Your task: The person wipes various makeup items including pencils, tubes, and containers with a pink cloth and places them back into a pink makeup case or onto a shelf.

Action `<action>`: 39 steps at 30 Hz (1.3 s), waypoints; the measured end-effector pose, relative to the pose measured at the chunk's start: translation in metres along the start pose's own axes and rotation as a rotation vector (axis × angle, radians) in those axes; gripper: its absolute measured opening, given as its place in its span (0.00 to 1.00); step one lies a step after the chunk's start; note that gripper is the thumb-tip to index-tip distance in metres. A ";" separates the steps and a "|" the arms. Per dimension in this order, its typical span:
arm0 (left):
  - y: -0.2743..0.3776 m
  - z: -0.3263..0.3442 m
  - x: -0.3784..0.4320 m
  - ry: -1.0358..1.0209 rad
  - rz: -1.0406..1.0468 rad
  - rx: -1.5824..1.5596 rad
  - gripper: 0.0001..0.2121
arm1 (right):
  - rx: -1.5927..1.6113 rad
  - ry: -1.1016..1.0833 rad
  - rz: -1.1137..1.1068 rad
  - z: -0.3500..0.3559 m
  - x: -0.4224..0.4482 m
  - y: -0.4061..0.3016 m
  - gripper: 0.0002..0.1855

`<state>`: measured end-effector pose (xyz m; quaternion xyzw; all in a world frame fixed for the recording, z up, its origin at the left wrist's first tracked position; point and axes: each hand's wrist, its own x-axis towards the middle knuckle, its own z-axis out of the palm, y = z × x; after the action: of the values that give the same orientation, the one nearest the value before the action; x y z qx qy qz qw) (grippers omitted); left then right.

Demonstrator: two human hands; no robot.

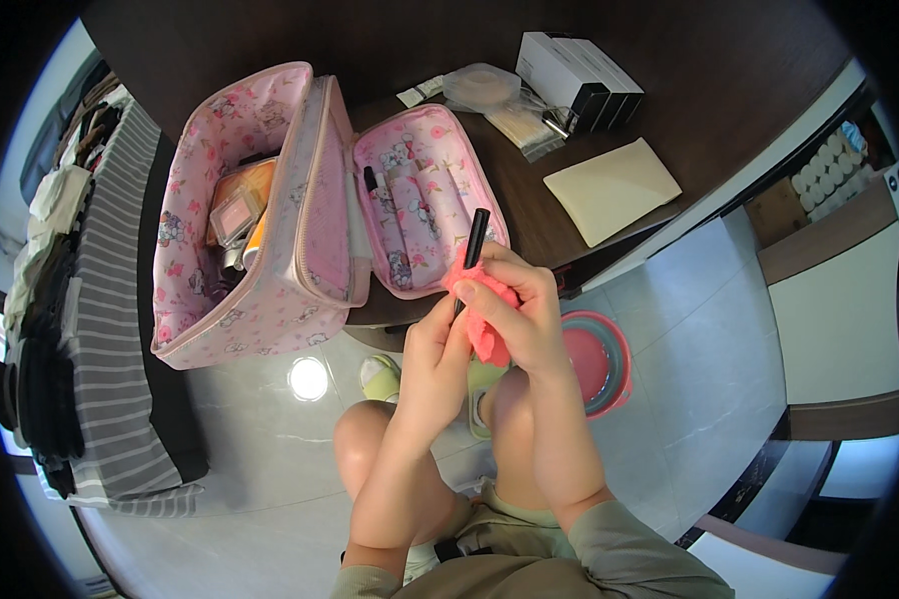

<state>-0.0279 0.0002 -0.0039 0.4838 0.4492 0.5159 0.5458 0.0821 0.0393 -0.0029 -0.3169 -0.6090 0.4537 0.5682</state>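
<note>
Both hands meet over my lap, close to the edge of the dark wooden table. My right hand (521, 307) presses a coral-pink cloth (491, 329) around a slim black pen-like stick (476, 236), its upper end sticking out above. The fingers of my left hand (438, 348) pinch the lower end of the stick. Just beyond, the lid (438, 187) of a pink floral cosmetic case lies open, with a few dark-tipped items in its slots. To the left stands the case's deep body (270, 322), unzipped, holding an orange box, a clear compact (236, 217) and other cosmetics.
On the table are a cream pouch (613, 191), bagged cotton swabs (524, 127), a clear round container (481, 86) and black-and-white boxes (580, 78). A pink basin (622, 374) of what looks like water sits on the floor at right. Clothes lie on a striped bed cover (120, 299) at left.
</note>
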 end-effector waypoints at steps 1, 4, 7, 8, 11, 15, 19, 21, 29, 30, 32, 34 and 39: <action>0.005 0.000 -0.001 -0.034 -0.065 -0.110 0.08 | 0.073 -0.023 0.053 -0.003 -0.001 0.000 0.08; 0.015 -0.012 -0.003 -0.308 -0.249 -0.290 0.11 | 0.264 -0.051 0.147 -0.009 -0.005 -0.002 0.09; 0.023 -0.016 -0.006 -0.512 -0.387 -0.608 0.15 | 0.402 -0.018 0.107 -0.006 -0.008 -0.007 0.10; 0.024 -0.016 -0.007 -0.566 -0.409 -0.623 0.15 | 0.443 -0.012 0.093 -0.007 -0.008 -0.004 0.10; 0.024 -0.013 -0.006 -0.641 -0.434 -0.643 0.15 | 0.590 -0.026 0.101 -0.010 -0.012 0.006 0.13; 0.014 -0.011 -0.002 -0.518 -0.346 -0.573 0.16 | 0.738 0.039 0.220 -0.008 -0.016 0.012 0.19; 0.013 -0.017 -0.001 -0.439 -0.355 -0.547 0.15 | 0.497 0.124 0.207 -0.005 -0.012 0.001 0.22; 0.016 -0.015 -0.001 -0.324 -0.327 -0.394 0.13 | 0.335 0.104 0.123 -0.005 -0.008 0.002 0.19; 0.004 -0.011 -0.005 0.071 0.047 0.138 0.09 | 0.082 0.005 0.039 0.002 -0.002 -0.002 0.08; -0.002 -0.007 -0.004 0.131 0.110 0.154 0.08 | 0.022 -0.022 0.016 0.002 -0.002 0.002 0.07; -0.006 -0.004 -0.004 0.206 0.179 0.140 0.05 | -0.004 -0.038 -0.018 0.009 -0.003 0.006 0.07; -0.004 -0.006 -0.006 0.242 0.190 0.094 0.05 | 0.056 -0.035 0.002 0.012 -0.004 0.004 0.07; 0.010 -0.012 -0.003 0.068 0.276 -0.196 0.16 | 0.140 -0.007 0.008 0.015 -0.010 -0.003 0.08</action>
<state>-0.0414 -0.0023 0.0046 0.4674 0.3444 0.6434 0.4990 0.0692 0.0265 -0.0036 -0.2772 -0.5763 0.4986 0.5851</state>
